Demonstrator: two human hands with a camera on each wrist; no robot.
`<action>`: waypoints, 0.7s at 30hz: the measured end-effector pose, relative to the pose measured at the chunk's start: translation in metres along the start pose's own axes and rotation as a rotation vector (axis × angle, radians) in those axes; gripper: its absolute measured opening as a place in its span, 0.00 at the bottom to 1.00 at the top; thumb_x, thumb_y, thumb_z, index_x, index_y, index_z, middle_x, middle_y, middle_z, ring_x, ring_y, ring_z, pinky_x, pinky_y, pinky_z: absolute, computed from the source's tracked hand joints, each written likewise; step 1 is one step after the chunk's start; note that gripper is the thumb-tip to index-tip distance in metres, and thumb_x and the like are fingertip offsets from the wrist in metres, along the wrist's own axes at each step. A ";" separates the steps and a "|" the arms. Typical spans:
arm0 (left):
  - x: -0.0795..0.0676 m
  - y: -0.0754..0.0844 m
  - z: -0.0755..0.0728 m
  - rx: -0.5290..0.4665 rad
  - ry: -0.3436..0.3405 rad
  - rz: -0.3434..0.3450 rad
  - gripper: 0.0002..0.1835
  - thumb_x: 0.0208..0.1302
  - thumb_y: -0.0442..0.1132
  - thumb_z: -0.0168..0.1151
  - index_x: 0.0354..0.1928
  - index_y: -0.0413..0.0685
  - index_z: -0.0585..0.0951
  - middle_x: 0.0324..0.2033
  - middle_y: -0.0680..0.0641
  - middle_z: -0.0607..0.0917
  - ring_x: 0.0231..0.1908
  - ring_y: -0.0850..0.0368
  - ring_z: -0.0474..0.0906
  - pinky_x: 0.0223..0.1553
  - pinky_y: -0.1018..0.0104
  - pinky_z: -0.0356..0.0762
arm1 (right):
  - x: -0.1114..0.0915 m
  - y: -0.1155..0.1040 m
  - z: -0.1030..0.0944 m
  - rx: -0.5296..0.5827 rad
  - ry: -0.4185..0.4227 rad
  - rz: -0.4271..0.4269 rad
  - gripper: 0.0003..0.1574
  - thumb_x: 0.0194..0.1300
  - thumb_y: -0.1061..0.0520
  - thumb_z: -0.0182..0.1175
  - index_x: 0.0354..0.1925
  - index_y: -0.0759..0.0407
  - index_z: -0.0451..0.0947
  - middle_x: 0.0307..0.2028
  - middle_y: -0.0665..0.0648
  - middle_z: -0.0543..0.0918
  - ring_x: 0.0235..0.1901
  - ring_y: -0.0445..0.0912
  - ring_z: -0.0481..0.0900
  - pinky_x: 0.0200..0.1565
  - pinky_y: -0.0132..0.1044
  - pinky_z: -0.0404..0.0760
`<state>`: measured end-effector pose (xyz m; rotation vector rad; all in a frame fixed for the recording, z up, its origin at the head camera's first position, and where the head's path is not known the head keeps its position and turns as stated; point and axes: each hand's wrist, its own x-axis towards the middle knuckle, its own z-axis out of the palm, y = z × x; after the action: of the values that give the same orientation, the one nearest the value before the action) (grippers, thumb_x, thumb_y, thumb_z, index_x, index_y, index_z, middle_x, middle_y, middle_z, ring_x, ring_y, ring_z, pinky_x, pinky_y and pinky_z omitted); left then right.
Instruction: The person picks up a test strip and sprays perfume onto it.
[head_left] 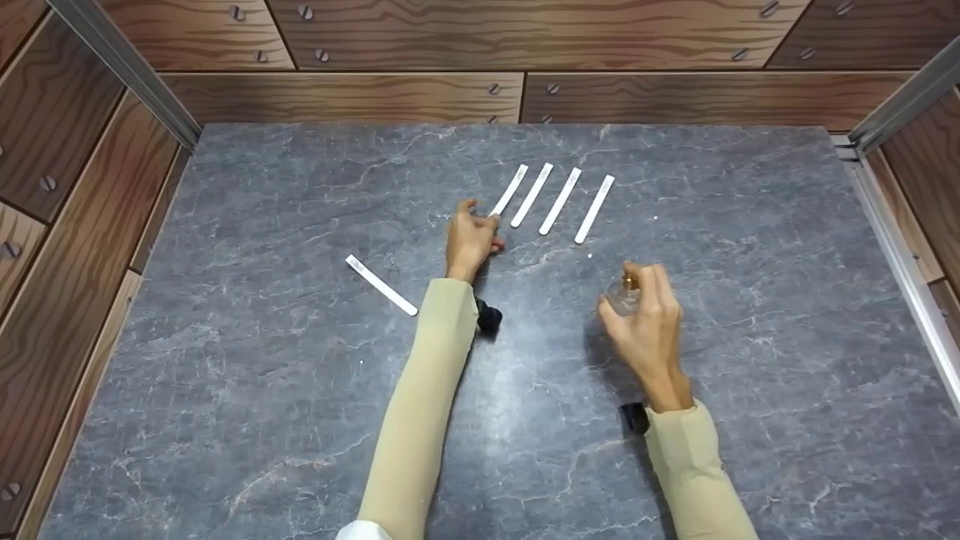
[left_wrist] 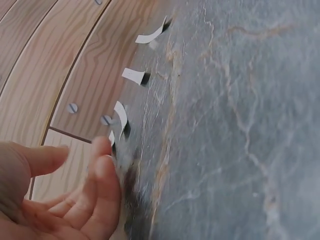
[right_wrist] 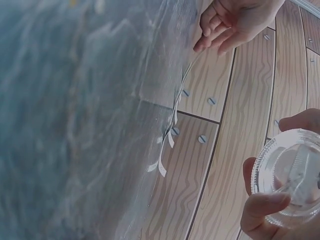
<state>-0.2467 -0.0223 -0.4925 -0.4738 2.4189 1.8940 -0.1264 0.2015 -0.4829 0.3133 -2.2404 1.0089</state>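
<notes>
My left hand [head_left: 471, 238] is at the near end of the leftmost paper test strip [head_left: 510, 189] in a slanted row. Its fingertips [left_wrist: 106, 167] are right at that strip's end, and the thumb stands apart from the fingers in the left wrist view. My right hand [head_left: 651, 319] grips a clear glass perfume bottle [head_left: 622, 300] with a gold neck, one finger over its top. In the right wrist view the round, ridged glass base of the bottle [right_wrist: 287, 175] faces the camera, between thumb and fingers. The bottle is held above the table.
To the right of that strip lie more white test strips [head_left: 560, 201], each with small writing at its far end. Another strip [head_left: 381, 285] lies alone, left of my left forearm. Wood-patterned panels [head_left: 405, 34] wall in the grey marbled table [head_left: 247, 390].
</notes>
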 end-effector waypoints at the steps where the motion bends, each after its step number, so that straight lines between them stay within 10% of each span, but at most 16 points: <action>1: -0.001 0.000 -0.001 0.011 0.001 -0.001 0.26 0.71 0.31 0.61 0.68 0.35 0.69 0.39 0.39 0.89 0.18 0.60 0.80 0.19 0.73 0.79 | 0.000 0.000 0.000 0.000 0.000 0.001 0.26 0.42 0.75 0.69 0.44 0.73 0.75 0.34 0.68 0.78 0.31 0.61 0.80 0.35 0.58 0.83; 21: -0.047 -0.002 -0.057 0.328 -0.006 0.190 0.15 0.67 0.32 0.63 0.55 0.40 0.83 0.34 0.44 0.90 0.29 0.54 0.83 0.38 0.59 0.81 | 0.001 -0.002 -0.003 -0.007 0.044 0.025 0.26 0.43 0.75 0.69 0.44 0.74 0.75 0.34 0.68 0.78 0.31 0.60 0.78 0.35 0.54 0.80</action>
<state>-0.1927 -0.0665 -0.4701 -0.2265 2.7828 1.5011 -0.1247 0.2020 -0.4795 0.2581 -2.2130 1.0110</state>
